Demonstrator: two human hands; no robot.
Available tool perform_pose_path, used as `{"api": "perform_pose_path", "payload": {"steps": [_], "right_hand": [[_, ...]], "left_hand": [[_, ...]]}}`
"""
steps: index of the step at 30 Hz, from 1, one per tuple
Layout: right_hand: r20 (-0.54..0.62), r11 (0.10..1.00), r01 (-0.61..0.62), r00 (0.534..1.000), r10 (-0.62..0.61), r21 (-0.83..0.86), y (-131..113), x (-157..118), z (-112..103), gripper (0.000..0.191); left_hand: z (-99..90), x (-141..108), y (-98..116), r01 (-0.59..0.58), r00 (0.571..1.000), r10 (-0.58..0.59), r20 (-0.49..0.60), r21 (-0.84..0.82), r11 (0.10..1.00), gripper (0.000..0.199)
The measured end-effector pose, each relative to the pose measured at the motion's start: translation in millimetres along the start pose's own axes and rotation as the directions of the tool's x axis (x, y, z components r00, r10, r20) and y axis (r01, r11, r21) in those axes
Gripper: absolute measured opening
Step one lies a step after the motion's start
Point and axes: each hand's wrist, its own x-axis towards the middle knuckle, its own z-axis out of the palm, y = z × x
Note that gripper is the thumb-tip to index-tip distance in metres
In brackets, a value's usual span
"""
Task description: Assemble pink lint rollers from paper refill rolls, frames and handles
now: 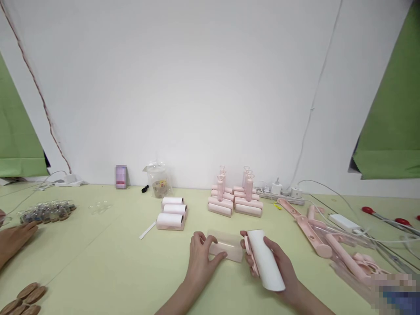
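My right hand [285, 269] is wrapped round a lint roller, its white paper roll [266, 262] tilted and facing up. A pink plastic part [250, 251] shows along the roll's left side, under my fingers. My left hand [201, 253] grips the left end of a see-through, pale pink cover [229, 247] lying on the table, thumb in front and fingers behind. Cover and roller are close together. Beyond my left hand lie three white rolls [169, 221] in clear covers, with a white strip [147, 230] beside them. Behind the cover, several pink lint rollers [248, 209] stand in two rows, handles upright.
Loose pink handles and frames [311, 234] spread over the right side, near cables and a power strip [295, 200]. Red-handled tools [369, 210] lie far right. At left, another person's hand [16, 240] is by small glass domes [49, 211]; wooden discs [28, 291] lie nearer.
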Motion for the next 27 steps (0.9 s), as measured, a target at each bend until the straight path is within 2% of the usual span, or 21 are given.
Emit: {"api": "perform_pose_path", "payload": {"steps": [2, 4, 6, 8, 11, 14, 16, 19, 23, 27], "right_hand": [[0.021, 0.996, 0.052, 0.999, -0.050, -0.079, -2.0, -1.8, 5.9, 0.036], [0.042, 0.993, 0.054, 0.998, -0.050, -0.104, 2.3, -2.5, 9.6, 0.036], [0.022, 0.995, 0.013, 1.000, -0.011, -0.097, 13.1, -3.2, 12.1, 0.033], [-0.048, 0.994, -0.045, 0.998, 0.041, -0.099, 26.7, -4.2, 14.8, 0.031], [-0.173, 0.987, -0.105, 0.981, 0.083, -0.121, 41.5, -6.1, 18.9, 0.036], [-0.178, 0.979, -0.157, 0.975, 0.133, -0.128, 45.0, -6.5, 20.4, 0.040], [-0.129, 0.955, -0.259, 0.962, 0.241, -0.147, 44.6, -5.8, 19.7, 0.044], [-0.099, 0.896, -0.395, 0.919, 0.382, -0.203, 45.4, -5.0, 18.3, 0.054], [-0.080, 0.900, -0.364, 0.931, 0.356, -0.239, 48.0, -5.8, 17.9, 0.055], [-0.107, 0.917, -0.322, 0.946, 0.305, -0.234, 49.0, -5.5, 16.5, 0.050]], "left_hand": [[-1.0, -0.9, 1.1, -0.012, 0.999, 0.014, 0.041, -0.038, 0.999, 0.035], [-5.4, -2.6, 5.0, -0.033, 0.999, 0.038, 0.035, -0.121, 0.992, 0.046], [-11.8, -4.8, 11.4, -0.070, 0.996, 0.082, 0.040, -0.245, 0.967, 0.052], [-16.9, -6.8, 18.5, -0.093, 0.979, 0.154, 0.130, -0.390, 0.916, 0.051], [-17.9, -6.9, 25.9, -0.011, 0.947, 0.198, 0.253, -0.592, 0.806, 0.033], [-17.3, -3.4, 27.5, 0.129, 0.958, 0.102, 0.268, -0.719, 0.683, 0.033], [-20.0, -1.3, 27.7, 0.164, 0.959, 0.070, 0.276, -0.738, 0.654, 0.040], [-26.6, -2.8, 30.3, 0.139, 0.930, 0.147, 0.336, -0.693, 0.707, 0.044], [-30.0, -11.2, 35.5, 0.185, 0.867, 0.192, 0.460, -0.655, 0.733, 0.047], [-25.3, -17.0, 36.1, 0.139, 0.866, 0.229, 0.445, -0.654, 0.744, 0.054]]}}
